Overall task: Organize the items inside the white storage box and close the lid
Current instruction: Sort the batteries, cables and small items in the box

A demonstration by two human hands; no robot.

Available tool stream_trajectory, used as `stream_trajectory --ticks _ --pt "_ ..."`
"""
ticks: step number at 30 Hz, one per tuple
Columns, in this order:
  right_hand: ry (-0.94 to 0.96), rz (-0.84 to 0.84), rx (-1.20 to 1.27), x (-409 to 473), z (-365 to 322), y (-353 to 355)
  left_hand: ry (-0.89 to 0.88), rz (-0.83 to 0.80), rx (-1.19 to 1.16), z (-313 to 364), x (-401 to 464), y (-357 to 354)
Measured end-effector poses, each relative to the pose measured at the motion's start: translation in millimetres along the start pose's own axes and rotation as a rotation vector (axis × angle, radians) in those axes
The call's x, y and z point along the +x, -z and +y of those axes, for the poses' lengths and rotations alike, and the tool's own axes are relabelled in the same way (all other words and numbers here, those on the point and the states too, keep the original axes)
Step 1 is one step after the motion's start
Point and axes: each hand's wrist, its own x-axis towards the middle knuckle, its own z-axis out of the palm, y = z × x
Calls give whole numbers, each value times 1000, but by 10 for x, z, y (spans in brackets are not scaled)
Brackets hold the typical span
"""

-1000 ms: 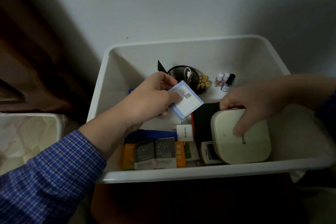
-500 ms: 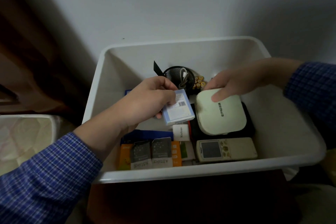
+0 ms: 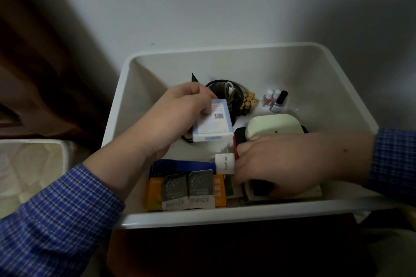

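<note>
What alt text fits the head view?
Two hands reach into an open white box: the left hand holds a small blue carton, the right hand grips a remote beside a cream case.

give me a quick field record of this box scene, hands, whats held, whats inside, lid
box: white storage box, open; no lid in view
left hand: left hand holds a small blue-edged carton above the box floor
right hand: right hand reaches down onto the remote at the front; grip unclear
back: black mesh cup, batteries, nail polish bottles
middle: cream rounded device
front left: orange packets
</note>
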Motion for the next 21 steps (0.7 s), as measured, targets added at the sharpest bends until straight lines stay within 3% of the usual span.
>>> stream_trajectory --ticks 5,12,17,21 --pt "45 4 -210 129 -63 -79 4 14 -22 3 -7 34" --pt "50 -80 -145 192 -37 12 1 22 -18 20 -4 31" --pt "-28 -142 298 109 46 192 -47 0 -187 112 -69 111" --pt "-99 97 629 -69 113 397 -169 -121 -376 184 -220 315"
